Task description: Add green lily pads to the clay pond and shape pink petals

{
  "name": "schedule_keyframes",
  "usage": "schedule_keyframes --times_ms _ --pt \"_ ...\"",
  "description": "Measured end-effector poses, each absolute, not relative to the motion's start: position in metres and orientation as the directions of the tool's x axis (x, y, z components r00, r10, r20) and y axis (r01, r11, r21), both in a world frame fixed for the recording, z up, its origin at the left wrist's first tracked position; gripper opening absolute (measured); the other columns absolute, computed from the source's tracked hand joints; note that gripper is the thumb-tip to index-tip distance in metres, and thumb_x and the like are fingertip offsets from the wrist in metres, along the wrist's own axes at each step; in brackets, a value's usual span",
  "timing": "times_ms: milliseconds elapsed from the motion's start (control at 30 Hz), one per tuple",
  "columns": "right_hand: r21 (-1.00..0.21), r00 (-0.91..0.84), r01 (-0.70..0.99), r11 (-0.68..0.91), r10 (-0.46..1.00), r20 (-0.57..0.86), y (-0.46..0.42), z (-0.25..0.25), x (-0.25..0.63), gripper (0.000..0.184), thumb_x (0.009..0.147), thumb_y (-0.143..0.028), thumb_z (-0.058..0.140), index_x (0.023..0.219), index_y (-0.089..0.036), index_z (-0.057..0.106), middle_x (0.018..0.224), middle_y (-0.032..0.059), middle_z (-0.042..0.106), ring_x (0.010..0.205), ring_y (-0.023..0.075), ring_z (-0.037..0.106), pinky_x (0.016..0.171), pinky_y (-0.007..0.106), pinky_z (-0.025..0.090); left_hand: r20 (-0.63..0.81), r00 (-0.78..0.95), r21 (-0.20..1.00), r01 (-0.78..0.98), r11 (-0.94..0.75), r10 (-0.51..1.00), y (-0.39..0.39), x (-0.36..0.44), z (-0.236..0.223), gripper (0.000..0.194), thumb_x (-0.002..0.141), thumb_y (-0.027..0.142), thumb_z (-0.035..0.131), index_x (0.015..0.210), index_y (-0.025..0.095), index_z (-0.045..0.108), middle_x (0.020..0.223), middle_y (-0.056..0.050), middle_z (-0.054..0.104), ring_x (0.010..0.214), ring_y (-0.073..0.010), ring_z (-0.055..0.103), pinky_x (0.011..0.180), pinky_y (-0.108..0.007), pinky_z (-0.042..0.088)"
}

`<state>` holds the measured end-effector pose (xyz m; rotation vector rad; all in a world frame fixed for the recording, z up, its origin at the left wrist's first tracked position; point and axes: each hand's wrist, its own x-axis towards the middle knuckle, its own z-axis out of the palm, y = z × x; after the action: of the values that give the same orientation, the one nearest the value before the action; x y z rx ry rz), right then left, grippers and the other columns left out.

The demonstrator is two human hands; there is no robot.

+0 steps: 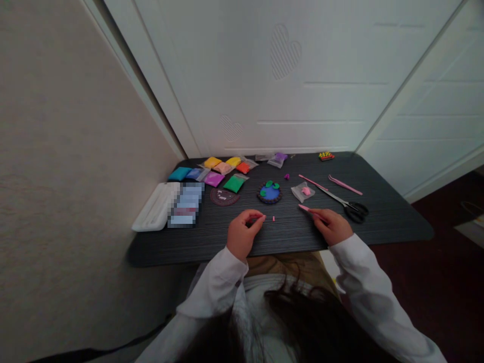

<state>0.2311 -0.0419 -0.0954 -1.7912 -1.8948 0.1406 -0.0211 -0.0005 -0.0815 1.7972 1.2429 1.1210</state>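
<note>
My left hand [242, 234] is closed in a pinch over the dark table, with what looks like a small piece of pink clay at its fingertips, mostly hidden. Just right of those fingertips a tiny pink clay bit [274, 219] lies on the tabletop. My right hand [335, 227] grips a pink clay knife [308, 209], whose pointed end is directed left and away from me. Beyond both hands sits a round blue clay pond [270, 192] with a dark brown rim and green leaf shapes. An opened clear bag [302, 191] beside it carries a lump of pink clay [306, 191].
Black-handled scissors [355, 210], a thin pink stick [312, 182] and pink tweezers [345, 185] lie on the right. Bagged coloured clay [235, 183] spreads across the back left, near a protractor-like template [224, 197] and a white tray [157, 207]. A purple clay lump [286, 177] rests behind the pond.
</note>
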Motion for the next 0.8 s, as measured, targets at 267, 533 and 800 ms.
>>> schedule_keyframes --times_ms 267,533,800 --pt "-0.371 0.037 0.924 0.093 0.944 0.328 -0.044 -0.098 0.258 0.029 0.076 -0.025 0.043 0.098 -0.021 0.062 0.084 0.0048 0.062 0.075 0.0153 0.057 0.070 0.028 0.046 0.075 0.017 0.996 0.043 -0.075 0.997 0.003 -0.030 -0.087 0.024 0.066 0.032 0.062 0.084 0.018 0.067 0.085 -0.004 0.068 0.083 -0.0174 0.059 0.081 -0.031 0.042" --pt "-0.218 0.173 0.972 -0.092 0.903 0.393 -0.038 -0.107 0.263 0.036 0.078 -0.024 0.039 0.108 -0.019 0.058 0.083 0.0089 0.057 0.075 0.0188 0.055 0.068 0.031 0.045 0.041 -0.006 0.996 -0.083 -0.041 0.999 0.005 -0.028 -0.093 0.019 0.062 0.031 0.065 0.073 0.015 0.065 0.070 -0.002 0.067 0.068 -0.0145 0.060 0.071 -0.028 0.044" --pt "-0.187 0.146 0.979 -0.076 0.908 0.394 -0.018 -0.108 0.274 0.034 0.078 -0.021 0.038 0.105 -0.020 0.060 0.090 0.0096 0.057 0.082 0.0199 0.053 0.073 0.032 0.043 0.012 0.011 0.983 -0.182 -0.010 1.000 0.004 -0.030 -0.093 0.016 0.064 0.029 0.064 0.071 0.015 0.063 0.061 0.001 0.064 0.061 -0.0109 0.058 0.067 -0.025 0.043"
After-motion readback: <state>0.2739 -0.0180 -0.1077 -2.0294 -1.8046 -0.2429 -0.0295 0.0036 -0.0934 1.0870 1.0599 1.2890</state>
